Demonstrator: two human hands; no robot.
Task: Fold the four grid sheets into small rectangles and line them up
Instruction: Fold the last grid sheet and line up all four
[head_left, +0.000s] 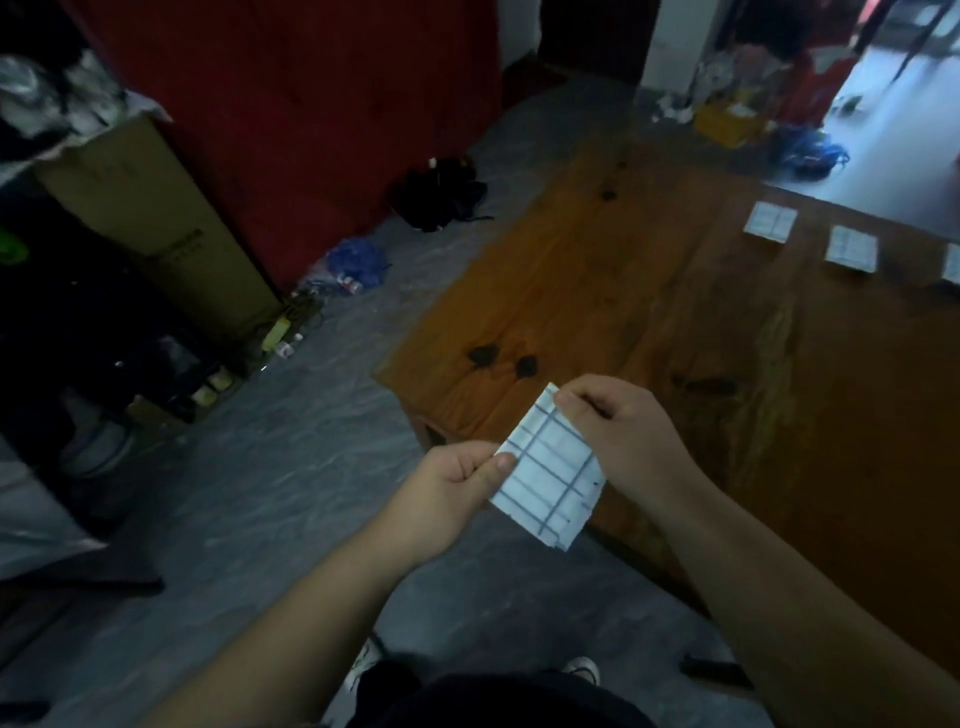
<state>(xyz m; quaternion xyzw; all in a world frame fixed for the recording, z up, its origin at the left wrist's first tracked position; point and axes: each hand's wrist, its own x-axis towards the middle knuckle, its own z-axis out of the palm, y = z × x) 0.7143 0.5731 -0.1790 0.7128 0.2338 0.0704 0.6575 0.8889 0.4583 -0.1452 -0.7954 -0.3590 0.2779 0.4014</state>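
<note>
A dim room with a grey marbled floor (249, 519) and a brown wooden table (649, 291) running off to the right. Over the table's near corner, both hands hold one grid sheet (550, 473) up in the air, clear of the wood. The left hand (457, 493) pinches its left edge, thumb on top and the other fingers curled behind the paper. The right hand (623, 431) pinches the top corner, thumb and forefinger closed on it, the remaining fingers tucked in. The sheet hangs tilted between them, white with dark grid lines, and layered edges at its bottom corner show it is already folded at least once.

Far along the table, near its right-hand edge, three folded sheets lie in a row, well apart from the hands: the first (770, 222), the second (851, 249) just past it, and a third (952, 264) cut off by the picture's edge. The wood between them and the hands is bare but for dark knots.

To the left stand a tall cardboard box (150, 218) and a red door (311, 104) behind it. A black bag (439, 195) and a blue bag (356, 262) lie on the floor between the door and the table. At the bottom, the person's shoes (582, 670) show beside dark clothing.
</note>
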